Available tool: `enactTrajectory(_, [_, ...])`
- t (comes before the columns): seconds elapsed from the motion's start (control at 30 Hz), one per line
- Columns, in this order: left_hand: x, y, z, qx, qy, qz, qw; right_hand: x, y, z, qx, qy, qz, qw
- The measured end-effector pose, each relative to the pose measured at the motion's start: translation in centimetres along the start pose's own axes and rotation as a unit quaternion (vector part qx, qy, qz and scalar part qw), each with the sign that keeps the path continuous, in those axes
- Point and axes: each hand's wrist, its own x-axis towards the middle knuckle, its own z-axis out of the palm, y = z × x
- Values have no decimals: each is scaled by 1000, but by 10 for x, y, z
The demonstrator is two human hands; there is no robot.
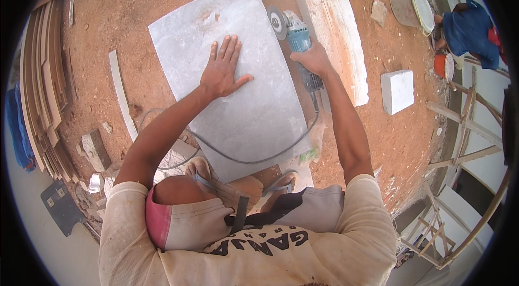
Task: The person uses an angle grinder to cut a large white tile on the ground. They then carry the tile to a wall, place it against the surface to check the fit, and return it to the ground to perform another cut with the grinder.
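My left hand (221,70) lies palm down with fingers spread on a large grey stone slab (248,124). My right hand (312,59) grips a teal angle grinder (297,34), whose disc (278,22) sits at the slab's right edge, near the top. The grinder's black cord runs down from its rear and loops across the lower part of the slab. My feet in sandals show at the slab's near edge.
White blocks (335,27) lie behind and right of the slab, a smaller one (396,91) farther right. Stacked brown boards (48,70) line the left. At far right a person in blue (467,35) works by buckets (411,8) and wooden frames (467,124).
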Motion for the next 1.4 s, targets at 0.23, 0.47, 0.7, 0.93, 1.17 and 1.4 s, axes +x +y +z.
enactTrajectory(0.23, [1,2,-4,0,-6,3,1000,5,-5,0,7,27,-21,999])
enactTrajectory(0.47, [0,-1,-1,0,4,9,1000,4,-11,-3,25,10,-22,999])
enactTrajectory(0.7, [0,-1,0,-1,10,12,1000,5,-12,-1,17,20,-19,999])
enactTrajectory(0.93, [1,1,-4,-3,-8,3,1000,15,-8,0,0,19,-16,1000])
enactTrajectory(1.17, [1,0,-2,0,-10,4,1000,11,-21,-3,12,21,-36,999])
enactTrajectory(1.4, [2,-1,1,12,-10,2,1000,12,-22,-3,14,21,-33,999])
